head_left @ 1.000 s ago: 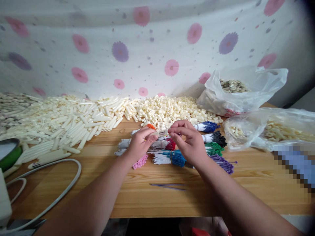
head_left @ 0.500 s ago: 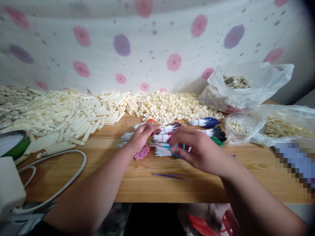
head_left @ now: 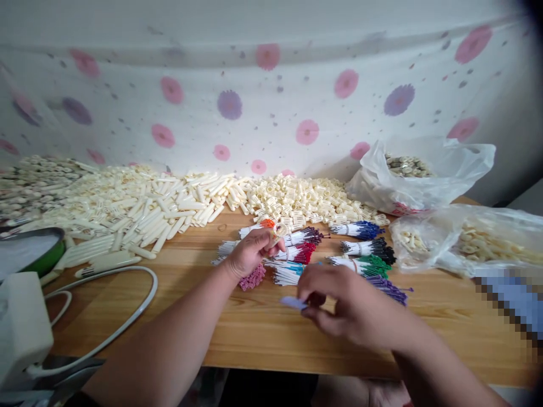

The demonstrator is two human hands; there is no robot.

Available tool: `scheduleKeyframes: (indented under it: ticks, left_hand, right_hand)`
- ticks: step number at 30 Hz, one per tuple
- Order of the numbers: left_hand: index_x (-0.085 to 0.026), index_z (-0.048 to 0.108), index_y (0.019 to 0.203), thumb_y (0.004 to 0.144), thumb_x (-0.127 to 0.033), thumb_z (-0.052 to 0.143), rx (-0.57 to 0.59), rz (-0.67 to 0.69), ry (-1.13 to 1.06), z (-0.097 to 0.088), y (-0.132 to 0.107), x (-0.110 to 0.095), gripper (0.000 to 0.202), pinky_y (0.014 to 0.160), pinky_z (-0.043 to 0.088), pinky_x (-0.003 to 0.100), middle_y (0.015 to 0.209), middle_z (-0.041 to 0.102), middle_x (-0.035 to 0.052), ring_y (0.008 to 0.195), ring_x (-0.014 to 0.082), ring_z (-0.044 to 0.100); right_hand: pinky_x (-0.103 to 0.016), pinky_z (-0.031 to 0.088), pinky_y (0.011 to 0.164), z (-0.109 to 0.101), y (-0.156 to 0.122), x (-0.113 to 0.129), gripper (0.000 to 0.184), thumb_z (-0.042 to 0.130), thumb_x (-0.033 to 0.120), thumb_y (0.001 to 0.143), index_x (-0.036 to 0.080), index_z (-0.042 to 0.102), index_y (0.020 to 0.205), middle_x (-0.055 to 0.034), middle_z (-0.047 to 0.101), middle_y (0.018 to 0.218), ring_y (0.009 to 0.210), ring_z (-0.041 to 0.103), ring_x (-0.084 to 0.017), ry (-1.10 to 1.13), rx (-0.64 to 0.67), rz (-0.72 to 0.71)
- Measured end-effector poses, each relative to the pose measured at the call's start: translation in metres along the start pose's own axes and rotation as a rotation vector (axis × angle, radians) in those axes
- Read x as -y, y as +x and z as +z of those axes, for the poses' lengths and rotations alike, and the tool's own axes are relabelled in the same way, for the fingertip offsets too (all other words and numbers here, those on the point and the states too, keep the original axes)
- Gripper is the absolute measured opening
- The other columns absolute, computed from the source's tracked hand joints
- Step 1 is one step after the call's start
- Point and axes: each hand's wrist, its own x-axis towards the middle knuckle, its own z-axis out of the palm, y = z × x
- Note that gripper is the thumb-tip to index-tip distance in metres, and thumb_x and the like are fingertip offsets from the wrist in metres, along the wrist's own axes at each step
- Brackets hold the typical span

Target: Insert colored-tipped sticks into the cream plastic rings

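My left hand (head_left: pixel 253 251) is closed, pinching a small cream plastic ring piece (head_left: pixel 278 230) above the bundles of thin white sticks with coloured tips (head_left: pixel 322 254). My right hand (head_left: pixel 339 302) is closed near the table's front edge, its fingers gripping purple tweezers (head_left: pixel 292 303) that lay on the wooden table (head_left: pixel 178 316). The bundles lie between and just beyond both hands: orange, red, blue, black, green, purple and pink tips show.
Heaps of cream tubes (head_left: pixel 139 206) and cream cage-like rings (head_left: pixel 297 198) line the back. Two clear bags of parts (head_left: pixel 419 175) (head_left: pixel 466 240) sit at right. A white cable (head_left: pixel 106 333), a green-rimmed dish (head_left: pixel 29 251) and a white box (head_left: pixel 21 325) are at left.
My right hand left the ring piece, passed over the blue-tipped bundle, drew back to the front edge and took hold of the tweezers. My left hand stays put with the ring piece.
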Motion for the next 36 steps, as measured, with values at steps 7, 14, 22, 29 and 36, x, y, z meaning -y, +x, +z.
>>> scheduleKeyframes:
  ticks: [7, 14, 22, 29, 36]
  left_hand:
    - [-0.015, 0.057, 0.06, 0.072, -0.059, 0.059, 0.03, -0.105, -0.16, 0.005, 0.0, -0.001, 0.045, 0.049, 0.034, 0.027, 0.059, 0.055, 0.0047, 0.054, 0.0127, 0.045]
    - [-0.01, 0.066, 0.068, 0.066, -0.054, 0.069, 0.034, -0.272, -0.35, 0.001, -0.001, 0.002, 0.045, 0.055, 0.039, 0.023, 0.064, 0.06, 0.0053, 0.061, 0.0127, 0.053]
    - [-0.008, 0.069, 0.071, 0.066, -0.051, 0.071, 0.033, -0.311, -0.351, -0.001, -0.003, 0.002, 0.043, 0.058, 0.041, 0.023, 0.067, 0.062, 0.007, 0.063, 0.0137, 0.054]
    - [-0.01, 0.067, 0.076, 0.072, -0.056, 0.064, 0.095, -0.161, -0.156, -0.001, -0.001, -0.002, 0.046, 0.062, 0.036, 0.025, 0.069, 0.055, 0.0039, 0.065, 0.0131, 0.047]
    - [-0.011, 0.064, 0.074, 0.075, -0.054, 0.062, 0.082, -0.14, -0.109, -0.002, -0.001, -0.001, 0.043, 0.065, 0.035, 0.027, 0.071, 0.053, 0.0034, 0.069, 0.0146, 0.047]
  right_hand:
    - [-0.033, 0.053, 0.072, -0.015, 0.014, -0.003, 0.02, 0.061, 0.003, 0.075, 0.02, 0.056, 0.085, -0.0028, 0.065, 0.086, 0.082, 0.063, -0.017, 0.289, -0.768, -0.117]
    - [-0.025, 0.052, 0.078, -0.008, 0.02, -0.008, 0.022, 0.06, 0.0, 0.075, 0.015, 0.059, 0.09, -0.004, 0.067, 0.09, 0.084, 0.063, -0.012, 0.02, -0.658, -0.177]
    - [-0.023, 0.05, 0.079, -0.01, 0.02, -0.01, 0.021, 0.06, 0.002, 0.075, 0.016, 0.057, 0.09, -0.0015, 0.066, 0.091, 0.087, 0.062, -0.011, -0.057, -0.589, -0.136]
    - [-0.023, 0.051, 0.069, -0.006, 0.019, -0.008, 0.019, 0.06, 0.003, 0.076, 0.017, 0.058, 0.088, -0.0022, 0.067, 0.086, 0.078, 0.063, -0.01, -0.106, -0.638, -0.114]
    - [-0.022, 0.051, 0.073, -0.006, 0.019, -0.006, 0.019, 0.06, 0.002, 0.075, 0.015, 0.058, 0.089, -0.0032, 0.067, 0.086, 0.08, 0.063, -0.01, -0.095, -0.655, -0.122]
